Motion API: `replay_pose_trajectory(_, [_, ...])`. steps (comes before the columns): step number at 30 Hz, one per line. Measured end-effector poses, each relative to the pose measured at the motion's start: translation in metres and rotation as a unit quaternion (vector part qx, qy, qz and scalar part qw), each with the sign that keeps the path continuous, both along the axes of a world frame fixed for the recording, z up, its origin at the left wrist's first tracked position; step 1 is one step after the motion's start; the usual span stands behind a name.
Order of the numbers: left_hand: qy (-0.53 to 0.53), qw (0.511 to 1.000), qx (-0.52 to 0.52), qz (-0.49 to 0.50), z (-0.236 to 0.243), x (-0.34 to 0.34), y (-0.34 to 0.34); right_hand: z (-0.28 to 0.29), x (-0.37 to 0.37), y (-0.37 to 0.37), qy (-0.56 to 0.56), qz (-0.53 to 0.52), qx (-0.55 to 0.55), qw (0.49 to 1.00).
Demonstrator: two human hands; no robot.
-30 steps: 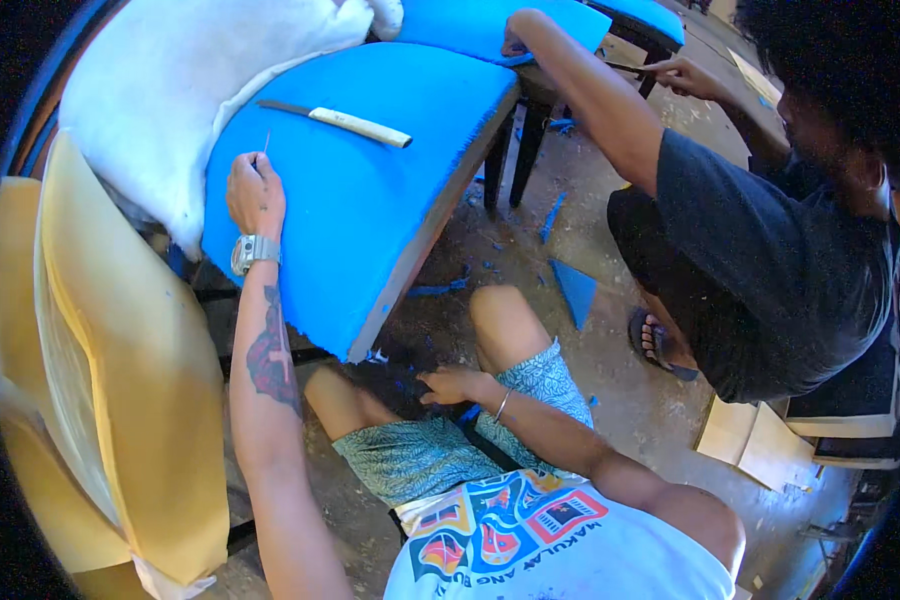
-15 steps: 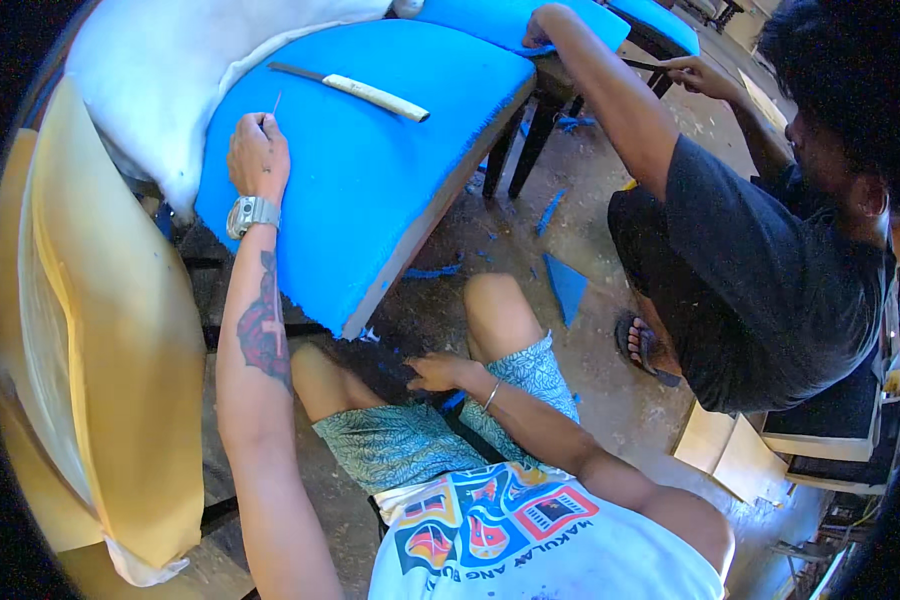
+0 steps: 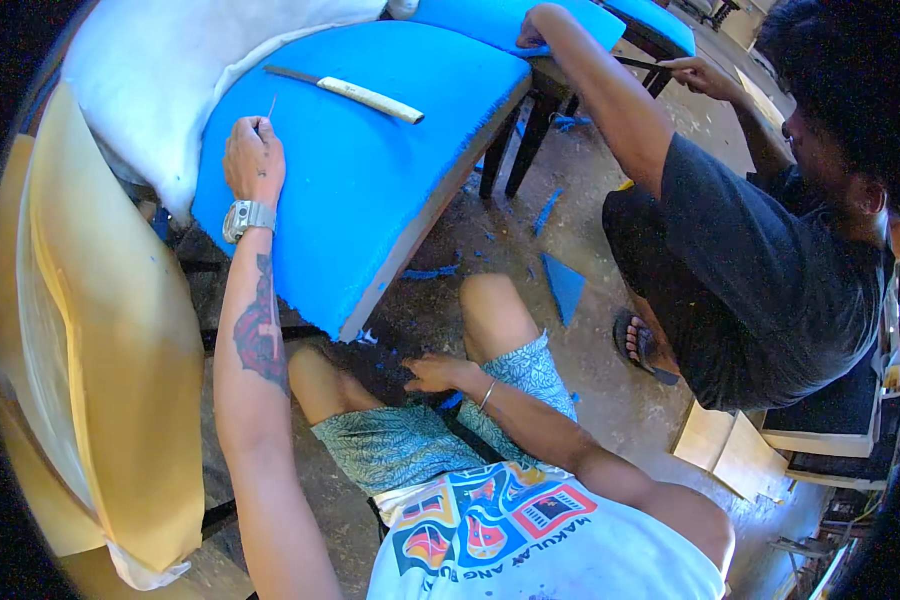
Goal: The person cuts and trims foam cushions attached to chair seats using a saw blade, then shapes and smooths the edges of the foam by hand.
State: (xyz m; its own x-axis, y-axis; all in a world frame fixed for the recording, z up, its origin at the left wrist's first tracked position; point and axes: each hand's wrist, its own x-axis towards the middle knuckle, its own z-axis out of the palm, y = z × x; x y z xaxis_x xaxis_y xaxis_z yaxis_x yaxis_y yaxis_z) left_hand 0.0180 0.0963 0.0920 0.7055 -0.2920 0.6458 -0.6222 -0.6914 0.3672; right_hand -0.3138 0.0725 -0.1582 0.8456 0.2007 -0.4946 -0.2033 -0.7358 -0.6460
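A seat-shaped panel topped with blue foam [image 3: 370, 180] lies before me, its cut edge ragged. My left hand [image 3: 254, 160] rests on the foam's left part, fingers closed around a thin reddish stick [image 3: 272, 104] whose upper end pokes out. What kind of stick it is, I cannot make out. A knife [image 3: 370, 99] with a pale handle and a long dark blade lies on the foam, to the right of that hand. Low between my knees hangs my right hand [image 3: 436, 373], fingers loosely stretched with nothing seen in them.
At the right a person in a dark shirt [image 3: 760, 270] crouches, one hand on another blue foam piece [image 3: 480, 22], the other gripping a dark bar-like tool. White padding [image 3: 150, 80] and yellowish foam sheets [image 3: 120, 350] stand at left. Blue scraps, including a triangle [image 3: 564, 288], litter the floor.
The whole view has shifted slightly. My left hand keeps its closed grip on the stick, and the knife and right hand stay in place.
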Motion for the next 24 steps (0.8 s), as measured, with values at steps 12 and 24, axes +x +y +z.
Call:
replay_pose_trajectory(12, [0.017, 1.0, 0.002, 0.002, 0.006, -0.011, 0.0, 0.05, 0.01, -0.029, -0.063, -0.034, -0.02, 0.997])
replay_pose_trajectory(24, [0.015, 1.0, 0.015, 0.007, 0.003, -0.005, 0.003, 0.176, 0.1, -0.322, -0.4, -0.494, -0.108, 0.764])
